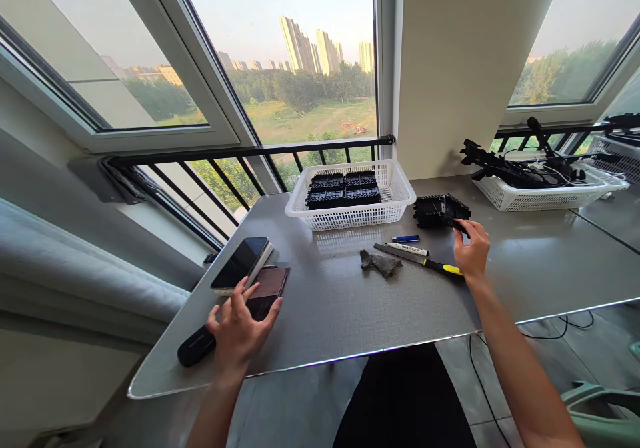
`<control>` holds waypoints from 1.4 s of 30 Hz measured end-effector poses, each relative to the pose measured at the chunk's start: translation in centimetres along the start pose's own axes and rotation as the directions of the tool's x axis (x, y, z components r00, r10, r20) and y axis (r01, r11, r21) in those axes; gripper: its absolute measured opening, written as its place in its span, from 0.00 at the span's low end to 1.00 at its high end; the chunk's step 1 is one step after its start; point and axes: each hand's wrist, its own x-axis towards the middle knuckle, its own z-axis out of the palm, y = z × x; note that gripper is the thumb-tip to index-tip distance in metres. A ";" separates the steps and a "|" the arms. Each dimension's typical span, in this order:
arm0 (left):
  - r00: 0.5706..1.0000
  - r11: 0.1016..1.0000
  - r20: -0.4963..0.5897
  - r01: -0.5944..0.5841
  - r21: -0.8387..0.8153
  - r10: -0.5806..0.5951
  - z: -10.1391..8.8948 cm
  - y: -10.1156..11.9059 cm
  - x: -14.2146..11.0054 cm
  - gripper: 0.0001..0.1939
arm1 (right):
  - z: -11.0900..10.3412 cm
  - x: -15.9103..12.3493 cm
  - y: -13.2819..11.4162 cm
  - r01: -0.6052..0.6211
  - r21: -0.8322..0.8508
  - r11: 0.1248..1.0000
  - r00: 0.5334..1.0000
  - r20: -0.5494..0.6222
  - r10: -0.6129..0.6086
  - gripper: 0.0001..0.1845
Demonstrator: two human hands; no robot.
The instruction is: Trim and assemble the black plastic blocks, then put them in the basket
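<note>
Two hands work here while I guide from far off: my right hand (471, 249) has a narrow pinch on a small black piece (461, 227), by the black parts (434, 209) right of the white basket (350, 219). My left hand (239, 325) spreads over a flat brown thing (270, 281), but I can't tell if it grips. I think I'm picking up or putting down the piece, so next I need a steady pinch.

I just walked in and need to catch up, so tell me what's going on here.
A person's right hand pinches a small black piece at the near edge of black parts beside a white basket. The left hand is at a brown-topped object; whether it grips it is unclear. A file and grey cloth lie between the hands.
</note>
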 end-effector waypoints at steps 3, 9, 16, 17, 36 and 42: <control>0.999 1.000 0.045 0.018 0.025 -0.019 0.1 0.1 0.4 0.39 | 0.0 0.0 -0.1 0.002 -0.008 1.000 1.000 0.001 -0.002 0.13; 0.994 0.999 0.101 0.039 0.034 -0.043 0.2 0.4 0.9 0.40 | 0.0 0.0 -0.1 0.003 -0.009 1.000 1.000 -0.009 -0.003 0.13; 0.996 0.999 0.082 0.033 0.041 -0.036 0.0 0.9 0.8 0.39 | 0.0 0.0 -0.1 0.009 -0.001 1.000 1.000 0.001 -0.009 0.13; 0.996 0.999 0.083 0.033 0.044 -0.037 0.1 0.8 0.8 0.39 | 0.0 0.0 -0.1 0.010 0.000 1.000 1.000 0.000 -0.010 0.12; 0.994 0.999 0.102 0.030 0.036 -0.033 0.4 0.6 0.7 0.39 | -0.1 0.0 -0.1 0.018 -0.009 1.000 1.000 0.004 -0.018 0.13; 0.998 1.000 0.060 0.016 0.007 -0.016 0.1 1.1 -0.5 0.38 | -0.1 0.1 -0.2 0.015 -0.013 1.000 1.000 0.005 -0.015 0.13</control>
